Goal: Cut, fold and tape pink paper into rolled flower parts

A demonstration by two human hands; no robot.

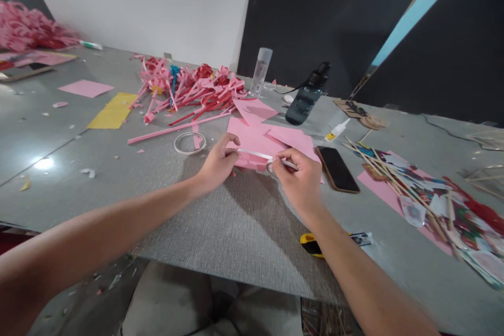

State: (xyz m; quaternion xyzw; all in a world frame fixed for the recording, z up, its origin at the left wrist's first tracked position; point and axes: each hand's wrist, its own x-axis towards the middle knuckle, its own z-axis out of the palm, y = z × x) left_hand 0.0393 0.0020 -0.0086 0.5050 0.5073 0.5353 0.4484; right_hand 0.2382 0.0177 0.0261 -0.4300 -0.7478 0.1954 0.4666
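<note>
A narrow white strip of tape (pixel 255 154) is stretched between my two hands, just above the pink paper sheets (pixel 244 133). The fingers of my left hand (pixel 219 161) pinch one end of it. My right hand (pixel 300 172) is closed around a small tape roll (pixel 270 168), which is partly hidden by the fingers. On the table left of my left hand lies another tape roll (pixel 189 151), flat and whitish. A black phone (pixel 337 169) lies right beside my right hand. Under my right forearm is a yellow and black box cutter (pixel 311 245).
Behind the sheets are a pile of pink and red paper strips (pixel 197 86), a clear tube (pixel 261 72), a dark bottle (pixel 303 104) and a small glue bottle (pixel 337 129). Thin sticks and scraps (pixel 429 202) cover the right side. Yellow paper (pixel 113 111) lies left.
</note>
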